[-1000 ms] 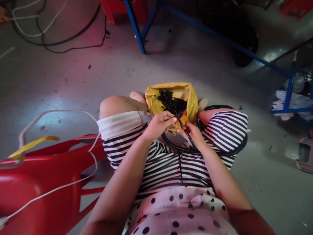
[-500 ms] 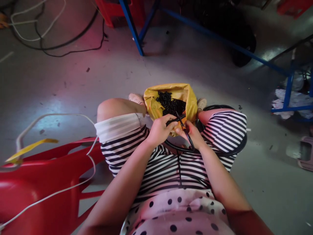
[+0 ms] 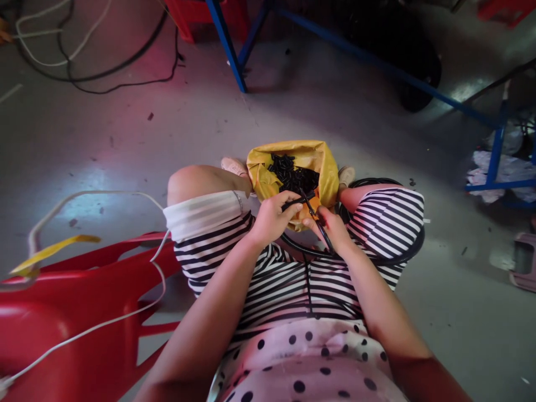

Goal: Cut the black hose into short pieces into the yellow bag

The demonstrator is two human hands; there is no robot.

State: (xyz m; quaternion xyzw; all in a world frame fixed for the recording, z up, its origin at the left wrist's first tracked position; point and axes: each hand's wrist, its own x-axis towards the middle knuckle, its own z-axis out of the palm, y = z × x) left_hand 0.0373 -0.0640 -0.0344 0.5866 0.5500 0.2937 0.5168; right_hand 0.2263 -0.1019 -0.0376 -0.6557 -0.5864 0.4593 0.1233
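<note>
A yellow bag stands open between my knees, holding several short black tube pieces. A long black tube lies coiled over my lap. My left hand is closed on the tube's free end, just in front of the bag. My right hand is closed round a thin black tool whose tip meets the tube end at the bag's mouth; I cannot tell what kind of tool it is.
A red plastic chair with white cables draped on it lies at my left. A blue metal frame stands ahead and to the right. Loose cables trail over the grey floor at the far left.
The hands stay at the bag's mouth. My left hand has fed the tube end a little towards the tool; the view has shifted slightly.
</note>
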